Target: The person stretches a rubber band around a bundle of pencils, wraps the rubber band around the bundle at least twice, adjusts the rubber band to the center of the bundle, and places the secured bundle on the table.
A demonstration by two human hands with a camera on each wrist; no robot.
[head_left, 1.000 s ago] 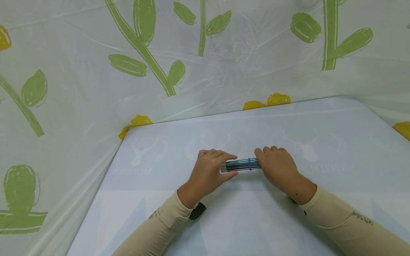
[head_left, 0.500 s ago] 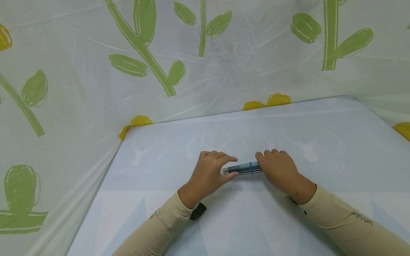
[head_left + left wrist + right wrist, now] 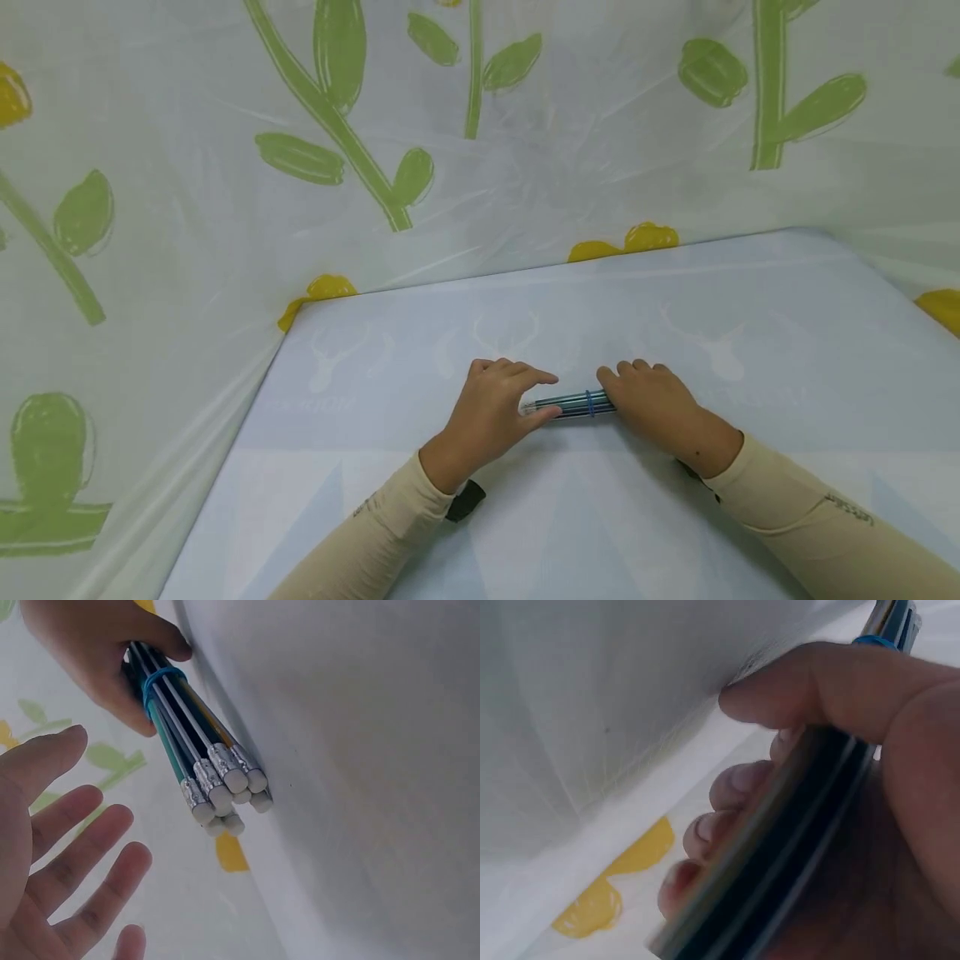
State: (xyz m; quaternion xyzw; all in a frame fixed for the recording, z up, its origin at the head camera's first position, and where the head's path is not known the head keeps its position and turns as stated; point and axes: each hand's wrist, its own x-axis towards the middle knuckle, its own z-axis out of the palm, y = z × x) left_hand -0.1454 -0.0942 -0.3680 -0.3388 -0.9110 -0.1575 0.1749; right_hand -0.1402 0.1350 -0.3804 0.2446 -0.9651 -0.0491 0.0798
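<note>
A bundle of dark green and blue pencils (image 3: 572, 406) is bound by a blue rubber band (image 3: 156, 684). My right hand (image 3: 663, 410) grips it at the end away from the erasers, with the fingers and thumb wrapped round it in the right wrist view. White erasers (image 3: 236, 780) in silver ferrules point toward my left hand (image 3: 487, 417). That hand stands with fingers and thumb spread around the eraser end; in the left wrist view a gap separates its fingers (image 3: 97, 900) from the pencils. The bundle's far end is hidden by my right hand in the head view.
Beneath the hands lies a table with a pale blue and white cover (image 3: 570, 517) printed with deer heads. Behind it hangs a whitish curtain (image 3: 562, 167) with green leaves and yellow flowers. A dark strap piece (image 3: 466, 501) shows beneath my left wrist.
The eraser end of the pencil bundle has dropped a little, and the bundle now tilts down to the left. My left hand stays almost still, fingers spread.
</note>
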